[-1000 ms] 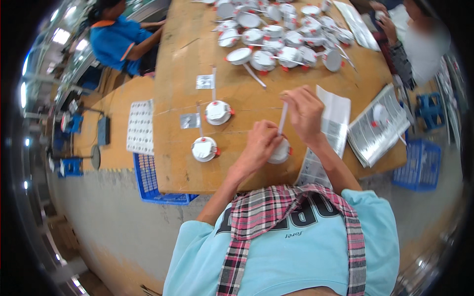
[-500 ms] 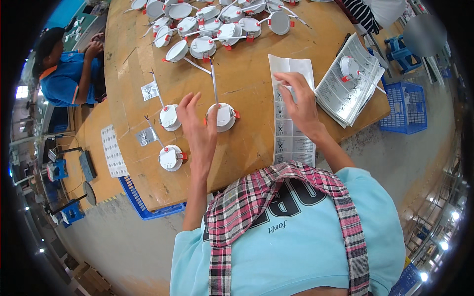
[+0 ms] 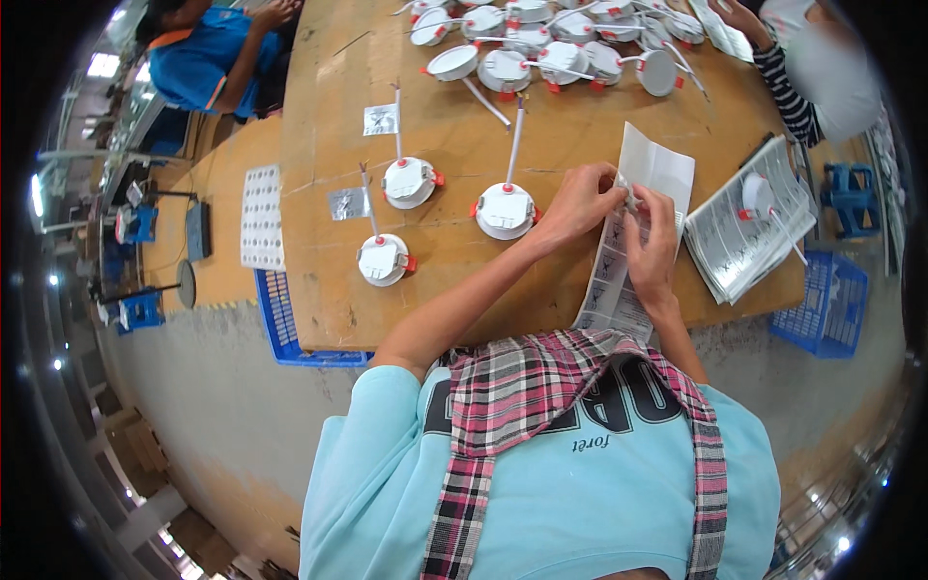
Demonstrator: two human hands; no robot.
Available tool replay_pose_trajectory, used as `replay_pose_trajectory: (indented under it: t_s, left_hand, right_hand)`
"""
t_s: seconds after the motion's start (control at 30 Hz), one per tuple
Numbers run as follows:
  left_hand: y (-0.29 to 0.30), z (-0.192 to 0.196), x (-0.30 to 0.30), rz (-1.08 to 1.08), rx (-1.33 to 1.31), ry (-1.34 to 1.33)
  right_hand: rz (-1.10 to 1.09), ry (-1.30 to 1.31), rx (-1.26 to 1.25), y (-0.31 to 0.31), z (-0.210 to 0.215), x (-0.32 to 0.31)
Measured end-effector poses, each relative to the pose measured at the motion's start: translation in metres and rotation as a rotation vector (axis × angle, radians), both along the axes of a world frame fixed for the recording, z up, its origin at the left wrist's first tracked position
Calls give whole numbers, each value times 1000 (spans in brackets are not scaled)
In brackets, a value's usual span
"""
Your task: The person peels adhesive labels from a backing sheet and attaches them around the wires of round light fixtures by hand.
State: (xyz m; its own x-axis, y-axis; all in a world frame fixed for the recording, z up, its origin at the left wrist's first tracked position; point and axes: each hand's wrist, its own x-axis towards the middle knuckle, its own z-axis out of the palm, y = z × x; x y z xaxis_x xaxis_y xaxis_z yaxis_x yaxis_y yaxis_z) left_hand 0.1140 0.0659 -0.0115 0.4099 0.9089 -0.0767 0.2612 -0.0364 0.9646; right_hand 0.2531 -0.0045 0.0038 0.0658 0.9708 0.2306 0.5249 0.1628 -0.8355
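Note:
My left hand and my right hand meet over a long white label sheet that hangs over the near edge of the wooden table. The fingertips of both hands pinch the sheet near its middle. Just left of my left hand stands a round white lamp with red clips and a white cable sticking up. Two more lamps of the same kind stand further left, apart from my hands.
Several white lamps crowd the table's far end. A stack of printed sheets with a lamp on it lies at the right. Blue crates stand beside the table. One person in blue and a striped sleeve work opposite.
My left hand has left the nearest lamp and come right to the label sheet, joining my right hand there. The lamp now stands free on the table.

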Motion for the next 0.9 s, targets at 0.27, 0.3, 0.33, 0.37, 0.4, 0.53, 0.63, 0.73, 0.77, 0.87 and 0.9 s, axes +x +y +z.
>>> replay_pose_trajectory:
  t_s: [0.27, 0.3, 0.33, 0.37, 0.4, 0.53, 0.63, 0.73, 0.77, 0.87, 0.9]
  left_hand:
    - [-4, 6, -21, 51, -359, -404]
    - [-3, 12, -22, 45, -415, -444]
    - [-3, 16, -23, 42, -415, -447]
    - [-2, 19, -24, 47, -447, -477]
    - [-1, 21, -24, 47, -482, -509]
    - [4, 24, -33, 74, -567, -462]
    - [12, 26, -39, 66, -558, -374]
    - [17, 23, -38, 62, -579, -345]
    - [18, 22, -37, 76, -584, -333]
    - [16, 28, -32, 93, -516, -380]
    - [15, 26, -33, 106, -513, -377]
  right_hand:
    - [88, -270, 158, 24, 22, -2]
    - [86, -274, 159, 29, 26, -1]
    - [130, -310, 157, 32, 29, 0]
    - [171, -348, 154, 36, 31, 2]
    - [163, -356, 150, 39, 34, 4]
    - [270, -400, 172, 49, 45, 4]
    - [307, -399, 196, 55, 48, 4]
    - [323, -411, 171, 57, 48, 8]
    - [339, -437, 163, 59, 49, 9]
    - [374, -448, 141, 61, 50, 12]
    - [396, -429, 134, 63, 50, 10]
